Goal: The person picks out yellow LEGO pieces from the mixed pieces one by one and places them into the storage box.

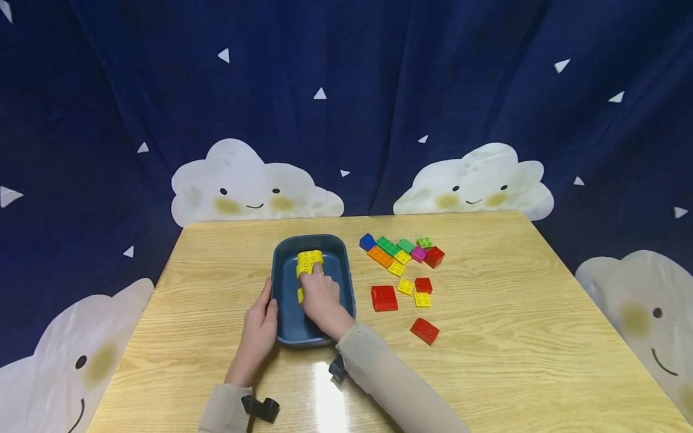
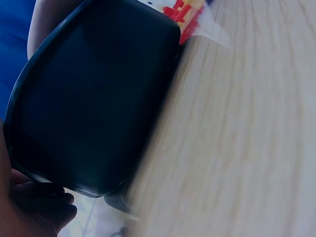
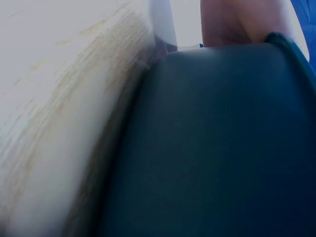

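A dark blue tray [image 1: 314,331] stands on the table, and its outer wall fills much of both wrist views. My left hand [image 1: 258,328] lies along the tray's left side, fingers against the wall; its darkened fingers [image 2: 47,205] show beside the rim in the left wrist view. My right hand [image 1: 322,297] reaches into the tray and holds a yellow brick [image 1: 310,257], with index finger and thumb on it. Another bit of yellow brick [image 1: 300,295] shows left of that hand, mostly covered. The right fingertips are out of sight in the right wrist view.
Right of the tray lie several bricks: blue [image 1: 367,242], orange [image 1: 381,257], green [image 1: 387,245], magenta [image 1: 418,254], small yellow ones [image 1: 422,299], and a large red one [image 1: 384,298]. A red sloped brick [image 1: 425,331] lies nearer. Behind the table hangs a dark blue curtain [image 1: 357,120].
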A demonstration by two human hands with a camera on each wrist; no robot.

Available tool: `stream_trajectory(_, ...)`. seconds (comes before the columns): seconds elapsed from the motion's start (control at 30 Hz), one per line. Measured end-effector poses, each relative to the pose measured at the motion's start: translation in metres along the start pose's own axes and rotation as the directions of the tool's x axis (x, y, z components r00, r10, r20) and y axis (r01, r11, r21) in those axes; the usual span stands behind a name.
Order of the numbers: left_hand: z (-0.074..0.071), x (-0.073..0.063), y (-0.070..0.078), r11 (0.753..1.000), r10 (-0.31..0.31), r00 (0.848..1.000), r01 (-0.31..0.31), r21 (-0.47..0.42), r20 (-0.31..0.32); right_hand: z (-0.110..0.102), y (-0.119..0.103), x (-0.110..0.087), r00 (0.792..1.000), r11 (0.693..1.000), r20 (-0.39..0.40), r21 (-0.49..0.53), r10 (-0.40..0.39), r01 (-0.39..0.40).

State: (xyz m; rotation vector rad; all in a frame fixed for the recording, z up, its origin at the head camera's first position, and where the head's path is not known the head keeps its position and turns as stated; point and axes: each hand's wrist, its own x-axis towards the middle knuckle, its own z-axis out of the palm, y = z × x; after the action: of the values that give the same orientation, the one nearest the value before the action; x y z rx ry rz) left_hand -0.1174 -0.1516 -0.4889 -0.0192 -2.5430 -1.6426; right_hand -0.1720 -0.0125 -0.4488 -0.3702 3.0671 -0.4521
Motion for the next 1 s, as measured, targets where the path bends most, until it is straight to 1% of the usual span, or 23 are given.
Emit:
stream_trajectory(0.4, -0.0013, -0.0004, 0.0008, 1.000, -0.005, 1.000, 0.005, 0.010, -0.007, 0.0043, 0.0014, 0.0015, 1.000, 1.000, -0.012, 0.029, -0.010, 0.010)
stream_trajectory(0.73, -0.0009, -0.0006, 0.0001, 1.000, -0.021, 1.000, 0.021, 0.002, 0.012, 0.0053, 0.0022, 0.0019, 1.000, 0.997, -0.015, 0.078, -0.007, 0.008)
stream_trajectory(1.0, -0.0006, -0.0005, -0.0016, 1.000, -0.006, 1.000, 0.006, 0.006, 0.004, 0.0029, 0.0034, 0.0013, 1.000, 0.995, -0.007, 0.102, -0.015, 0.016)
